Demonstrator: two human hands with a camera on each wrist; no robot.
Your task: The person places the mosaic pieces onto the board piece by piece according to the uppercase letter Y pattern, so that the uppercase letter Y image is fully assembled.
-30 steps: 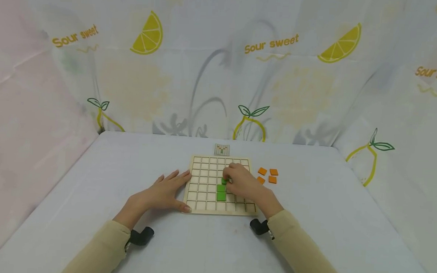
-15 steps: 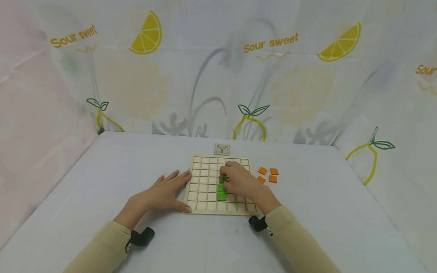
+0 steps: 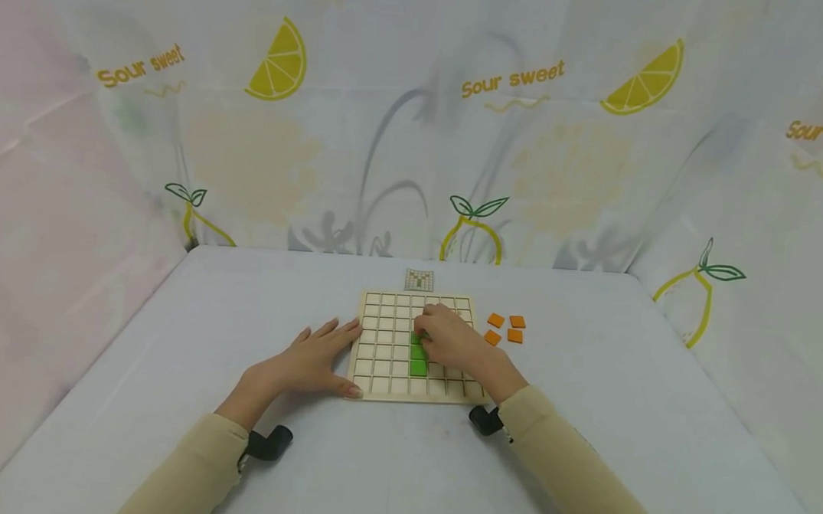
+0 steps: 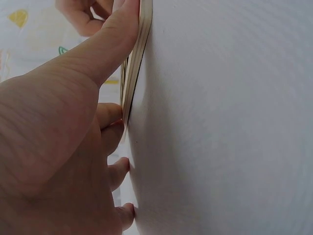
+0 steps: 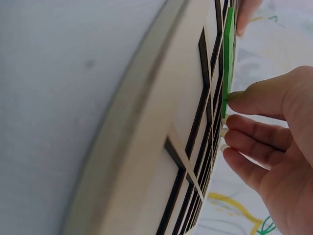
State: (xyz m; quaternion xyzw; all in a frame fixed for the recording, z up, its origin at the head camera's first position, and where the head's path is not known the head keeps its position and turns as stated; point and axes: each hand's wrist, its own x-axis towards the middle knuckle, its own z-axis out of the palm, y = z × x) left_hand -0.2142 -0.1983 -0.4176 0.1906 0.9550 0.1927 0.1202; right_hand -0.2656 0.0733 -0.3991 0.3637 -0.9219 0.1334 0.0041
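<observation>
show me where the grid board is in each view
Head: grid board, below centre.
Left wrist: grid board as a narrow strip, top, left of centre.
Right wrist: grid board, close up, slanting from bottom left to top.
Shared landmark: white table, around the board in head, at right in left wrist, at left in right wrist.

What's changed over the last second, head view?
The right hand shifted slightly left, bringing the green tile at its fingertips into line with the two other green tiles; no release seen. Unchanged: left hand at the board's left edge, four orange tiles.
</observation>
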